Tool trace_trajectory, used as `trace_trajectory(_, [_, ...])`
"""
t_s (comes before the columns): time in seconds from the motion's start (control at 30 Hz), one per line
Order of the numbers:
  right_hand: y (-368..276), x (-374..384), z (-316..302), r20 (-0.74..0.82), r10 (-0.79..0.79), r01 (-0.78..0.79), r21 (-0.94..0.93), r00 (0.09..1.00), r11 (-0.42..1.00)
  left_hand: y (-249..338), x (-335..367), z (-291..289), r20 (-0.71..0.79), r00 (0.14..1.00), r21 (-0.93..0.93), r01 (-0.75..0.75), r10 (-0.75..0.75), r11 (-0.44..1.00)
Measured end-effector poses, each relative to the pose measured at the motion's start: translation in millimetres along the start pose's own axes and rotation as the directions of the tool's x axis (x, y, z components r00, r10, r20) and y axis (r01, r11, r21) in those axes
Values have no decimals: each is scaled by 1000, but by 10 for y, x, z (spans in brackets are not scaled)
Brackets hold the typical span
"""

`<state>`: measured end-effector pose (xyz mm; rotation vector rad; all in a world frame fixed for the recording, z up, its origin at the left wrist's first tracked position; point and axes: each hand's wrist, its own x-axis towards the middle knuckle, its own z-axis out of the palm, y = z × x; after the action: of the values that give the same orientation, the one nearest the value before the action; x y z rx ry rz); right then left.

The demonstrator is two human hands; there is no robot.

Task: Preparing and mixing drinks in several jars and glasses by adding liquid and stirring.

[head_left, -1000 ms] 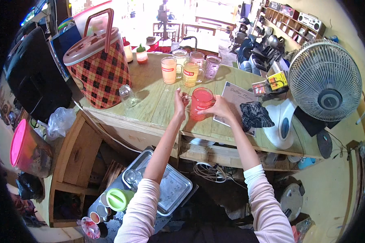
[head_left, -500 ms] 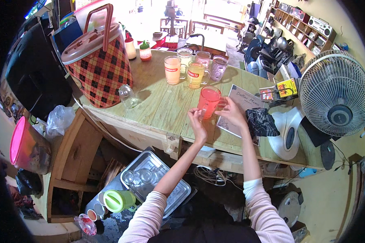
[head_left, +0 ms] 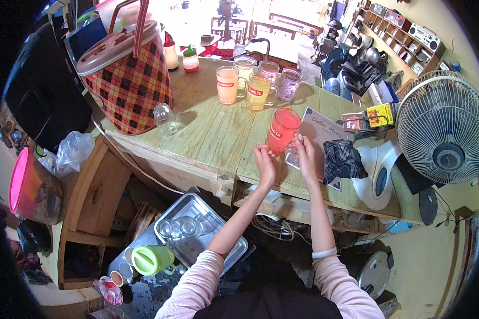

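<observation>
A clear glass mug of red drink (head_left: pixel 283 129) is held tilted above the front of the wooden counter. My right hand (head_left: pixel 306 157) is closed at its handle side, fingers wrapped near the handle. Against the lower left of the mug, my left hand (head_left: pixel 265 164) supports the base with bent fingers, partly hidden behind the glass. Farther back stands a group of mugs: an orange drink (head_left: pixel 227 87), a yellow drink (head_left: pixel 256 94), a purplish mug (head_left: pixel 288 85) and others behind them. A menu sheet (head_left: pixel 320 127) lies beside my right hand, with a crumpled black cloth or bag (head_left: pixel 345 160) on it.
A plaid drink cooler (head_left: pixel 130 80) and an overturned clear glass (head_left: pixel 166 119) occupy the counter's left; sauce bottles (head_left: pixel 190 59) stand behind. To the right are a white fan (head_left: pixel 444 127) and its base. Below sit a metal tray (head_left: pixel 226 250) with glasses and a green pitcher (head_left: pixel 151 260).
The red mug has turned so its printed side shows, and it has shifted slightly right. My right hand has gone to its handle side; my left hand has moved under its lower edge.
</observation>
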<state>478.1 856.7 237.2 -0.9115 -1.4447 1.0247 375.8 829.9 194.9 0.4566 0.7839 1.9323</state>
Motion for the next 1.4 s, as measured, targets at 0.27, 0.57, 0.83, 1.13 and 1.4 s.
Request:
trace_trajectory(0.27, [71,312,434,-429,200,-63,312,881,948,300,229,-201,81,891,495,-426,448,758])
trace_trajectory(0.57, [281,757,300,-622,13,11,35,783,999,560,270,-379,230,830,791,-464,508,399])
trace_trajectory(0.83, [463,1238,140,-631,-200,96,-195,749,976,520,266,-387,260,817,817,-470,514,334])
trace_trajectory(1.13, [645,1588,70,-608,-121,70,-108,785,992,525,279,-350,181,870,786,-409,459,464])
trace_trajectory(1.4, [609,1677,62,-606,-82,-33,-176,791,984,516,273,-331,168,870,761,-413,464,500])
